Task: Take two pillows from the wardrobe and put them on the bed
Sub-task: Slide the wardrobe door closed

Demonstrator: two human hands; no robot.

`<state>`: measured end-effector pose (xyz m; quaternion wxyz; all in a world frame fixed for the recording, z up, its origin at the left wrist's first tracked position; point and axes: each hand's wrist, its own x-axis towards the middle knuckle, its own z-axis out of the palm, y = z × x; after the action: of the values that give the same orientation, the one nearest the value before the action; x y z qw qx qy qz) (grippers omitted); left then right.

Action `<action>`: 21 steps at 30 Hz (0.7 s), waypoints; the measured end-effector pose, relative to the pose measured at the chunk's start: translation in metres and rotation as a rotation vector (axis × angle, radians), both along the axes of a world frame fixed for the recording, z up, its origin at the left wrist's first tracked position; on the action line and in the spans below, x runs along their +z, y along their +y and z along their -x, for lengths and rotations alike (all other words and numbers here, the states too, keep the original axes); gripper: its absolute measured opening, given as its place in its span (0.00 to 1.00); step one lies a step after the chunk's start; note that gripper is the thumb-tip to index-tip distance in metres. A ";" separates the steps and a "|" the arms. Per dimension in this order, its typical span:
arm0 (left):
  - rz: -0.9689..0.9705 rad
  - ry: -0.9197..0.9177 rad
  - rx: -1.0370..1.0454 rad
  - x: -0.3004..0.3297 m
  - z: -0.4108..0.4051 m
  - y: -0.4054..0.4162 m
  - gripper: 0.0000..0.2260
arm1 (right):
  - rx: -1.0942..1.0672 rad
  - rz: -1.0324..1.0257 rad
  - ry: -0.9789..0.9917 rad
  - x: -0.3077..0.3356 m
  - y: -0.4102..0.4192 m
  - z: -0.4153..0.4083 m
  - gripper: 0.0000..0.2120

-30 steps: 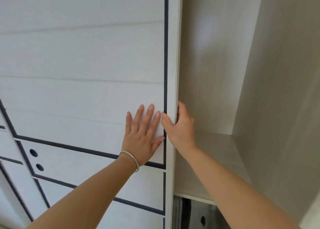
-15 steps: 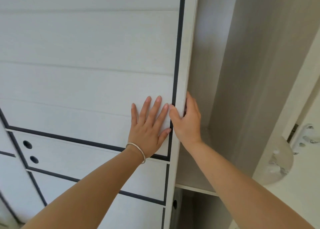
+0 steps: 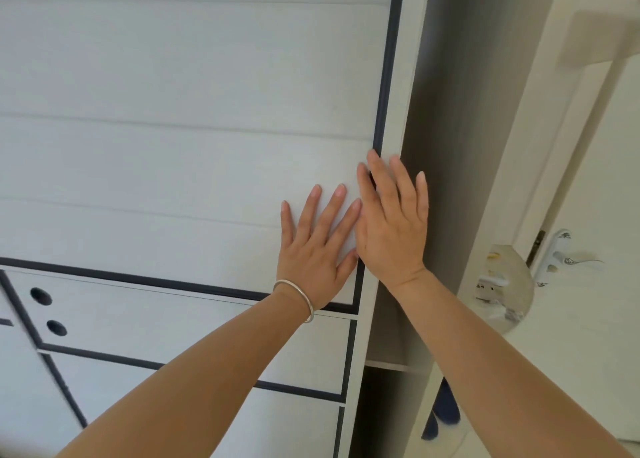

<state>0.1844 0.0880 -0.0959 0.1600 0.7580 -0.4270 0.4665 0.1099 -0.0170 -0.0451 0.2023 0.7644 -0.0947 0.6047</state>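
Note:
A white sliding wardrobe door (image 3: 180, 152) with dark trim lines fills the left and middle of the head view. My left hand (image 3: 313, 249), with a silver bangle on the wrist, lies flat on the door panel, fingers spread. Beside it my right hand (image 3: 393, 225) rests flat over the door's right edge strip, fingers apart and holding nothing. Only a narrow dark gap of wardrobe interior (image 3: 446, 145) shows to the right of the door. No pillow and no bed are in view.
A white room door with a lever handle (image 3: 568, 255) stands at the right, beside the wardrobe's side panel. A shelf edge (image 3: 388, 365) shows low in the gap, with dark blue fabric (image 3: 445, 412) below it. Two round holes (image 3: 48, 312) mark a lower door panel at left.
The sliding door has moved right, narrowing the wardrobe opening to a slim gap. My right hand has left its grip around the door edge and now lies flat on it.

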 end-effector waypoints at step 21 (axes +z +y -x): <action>-0.036 0.032 -0.073 0.002 0.048 -0.044 0.30 | -0.221 0.029 0.014 -0.005 -0.035 0.046 0.21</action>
<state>0.1368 0.0438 -0.0940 0.1698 0.7519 -0.4601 0.4405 0.0644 -0.0520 -0.0506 0.2797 0.7505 -0.1683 0.5746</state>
